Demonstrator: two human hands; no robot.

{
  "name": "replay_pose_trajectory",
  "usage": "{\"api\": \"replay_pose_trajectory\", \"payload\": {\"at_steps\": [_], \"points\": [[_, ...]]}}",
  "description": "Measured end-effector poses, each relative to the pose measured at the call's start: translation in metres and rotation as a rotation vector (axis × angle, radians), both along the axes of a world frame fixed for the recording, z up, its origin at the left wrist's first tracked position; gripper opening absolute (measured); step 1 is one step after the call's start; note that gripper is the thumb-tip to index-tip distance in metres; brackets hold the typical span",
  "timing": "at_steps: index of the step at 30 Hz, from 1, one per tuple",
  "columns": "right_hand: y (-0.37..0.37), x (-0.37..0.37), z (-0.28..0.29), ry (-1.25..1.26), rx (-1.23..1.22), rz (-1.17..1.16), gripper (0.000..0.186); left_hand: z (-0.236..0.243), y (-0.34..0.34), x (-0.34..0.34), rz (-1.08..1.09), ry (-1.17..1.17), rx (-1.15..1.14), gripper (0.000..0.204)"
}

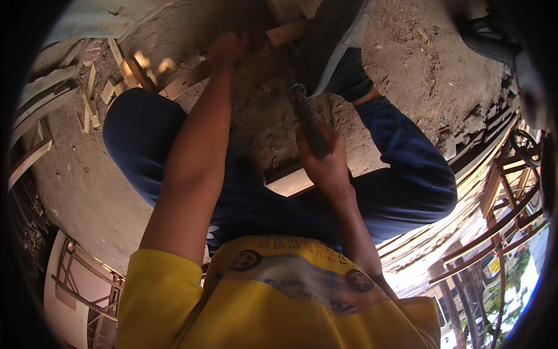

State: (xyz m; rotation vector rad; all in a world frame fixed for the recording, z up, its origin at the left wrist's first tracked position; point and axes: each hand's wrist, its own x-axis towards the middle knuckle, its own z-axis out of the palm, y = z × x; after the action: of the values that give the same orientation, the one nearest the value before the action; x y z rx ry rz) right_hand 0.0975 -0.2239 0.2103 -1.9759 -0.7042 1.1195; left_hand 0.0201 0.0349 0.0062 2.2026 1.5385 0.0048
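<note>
My left hand [228, 49] is closed around a long wooden strip [189, 80], which runs slantwise above the dirt floor. The strip's other end [289, 32] reaches a dark shoe [328, 46] on one of my feet. My right hand [323, 156] grips a tool by its dark handle [311, 125]. A metal collar [297, 91] shows at the handle's far end. Beyond it, a narrow dark part points up toward the strip, too dim to tell its kind or whether it touches the wood.
Wood offcuts [90, 104] lie on the ground at the left, beside stacked boards [43, 99]. A board [290, 182] lies under my legs. Wooden frames stand at the lower left [87, 299] and right [500, 227]. A dark tyre [491, 46] is at the upper right.
</note>
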Motion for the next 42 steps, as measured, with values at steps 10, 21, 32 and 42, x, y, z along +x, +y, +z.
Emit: {"api": "replay_pose_trajectory", "payload": {"at_steps": [10, 21, 32, 42], "points": [[-0.033, -0.013, 0.036, -0.027, -0.073, 0.015, 0.011, -0.003, 0.000, -0.007, -0.019, 0.029, -0.063, 0.052], [-0.040, -0.024, 0.045, -0.195, -0.062, 0.029, 0.017, 0.006, -0.009, -0.001, 0.056, 0.021, -0.046, 0.049], [-0.041, -0.031, 0.036, -0.247, 0.042, 0.057, 0.012, 0.015, -0.007, 0.000, 0.082, -0.008, -0.073, 0.052], [-0.059, -0.030, 0.045, -0.212, -0.077, 0.074, 0.012, 0.000, -0.014, 0.000, 0.029, 0.031, -0.023, 0.049]]}}
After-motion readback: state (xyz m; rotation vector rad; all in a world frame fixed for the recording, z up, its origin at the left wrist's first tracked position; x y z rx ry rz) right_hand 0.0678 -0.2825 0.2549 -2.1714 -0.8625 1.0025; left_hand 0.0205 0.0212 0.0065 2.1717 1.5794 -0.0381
